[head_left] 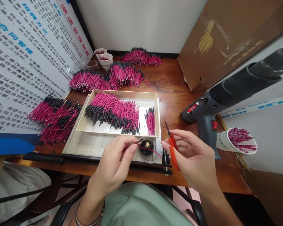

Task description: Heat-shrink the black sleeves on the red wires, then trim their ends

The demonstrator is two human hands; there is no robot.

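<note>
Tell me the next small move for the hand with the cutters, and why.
Probably bring the orange-handled cutters in the right hand left to the red wire. The left hand pinches that wire over the clear cup of black bits, and the blades stand apart from it.

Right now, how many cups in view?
5: two white cups and a clear one at the back left, a clear cup between the hands, a white cup at right. More could be hidden.

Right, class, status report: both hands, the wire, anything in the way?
Left hand pinching red wire over clear cup. Right hand holding orange cutters, blades off the wire. Nothing between them.
</note>
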